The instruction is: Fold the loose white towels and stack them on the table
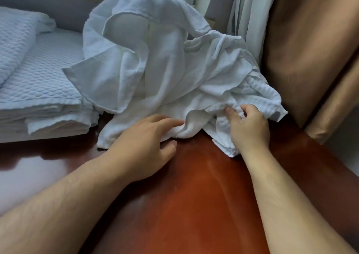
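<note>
A tall heap of loose white towels (pixel 155 63) lies crumpled at the back of the glossy red-brown table (pixel 194 185). My right hand (pixel 247 127) pinches the waffle-textured towel (pixel 258 96) at the heap's right front, thumb and fingers curled round its edge. My left hand (pixel 143 147) rests at the heap's lower front edge, with its straight fingers touching a fold of plain terry towel (pixel 186 125). A stack of folded white towels (pixel 38 90) sits on the table at the left.
Brown curtains (pixel 310 49) hang close on the right, with white sheer curtains (pixel 244 11) behind the heap. A grey upholstered backrest (pixel 48 3) runs along the far left. Bare table surface spreads in front of the heap, between my forearms.
</note>
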Demonstrator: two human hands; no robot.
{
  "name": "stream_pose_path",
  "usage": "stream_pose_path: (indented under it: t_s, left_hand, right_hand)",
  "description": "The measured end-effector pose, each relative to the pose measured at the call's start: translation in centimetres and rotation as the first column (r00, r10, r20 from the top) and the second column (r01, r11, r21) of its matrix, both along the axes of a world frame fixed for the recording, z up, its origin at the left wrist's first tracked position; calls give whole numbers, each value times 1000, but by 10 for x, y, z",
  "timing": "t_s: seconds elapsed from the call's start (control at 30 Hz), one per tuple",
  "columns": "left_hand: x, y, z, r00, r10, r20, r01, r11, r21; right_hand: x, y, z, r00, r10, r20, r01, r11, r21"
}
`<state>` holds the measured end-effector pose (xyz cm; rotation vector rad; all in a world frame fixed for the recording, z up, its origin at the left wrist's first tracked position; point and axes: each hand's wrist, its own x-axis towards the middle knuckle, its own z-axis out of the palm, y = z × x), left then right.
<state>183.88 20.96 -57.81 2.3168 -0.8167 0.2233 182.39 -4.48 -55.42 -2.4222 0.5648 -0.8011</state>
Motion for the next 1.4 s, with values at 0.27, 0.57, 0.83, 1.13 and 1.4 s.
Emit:
stream_pose_path:
  t_s: [0.27, 0.57, 0.83, 1.13, 1.4]
  left_hand:
    - [4, -1, 0, 994, 53, -99, -45, 996, 75]
    - [24, -40, 14, 942, 5, -335, -106, 952, -286]
    - [20, -68, 10, 940, 314, -131, -338, 905, -258]
    - [14, -69, 12, 763, -458, -455, -9, 697, -717]
    - [15, -75, 17, 566, -671, -479, -8, 577, -817]
  right_hand:
    - [-13, 17, 18, 883, 368, 290, -454, 824, 338]
    - [-19, 11, 28, 707, 471, 528, -676, 229, 700]
    - [-9, 25, 18, 874, 204, 440, -422, 769, 481]
    - [1, -11, 16, 921, -275, 277, 13, 729, 684]
    - [-7, -5, 20, 818, -51, 573, -432, 602, 671]
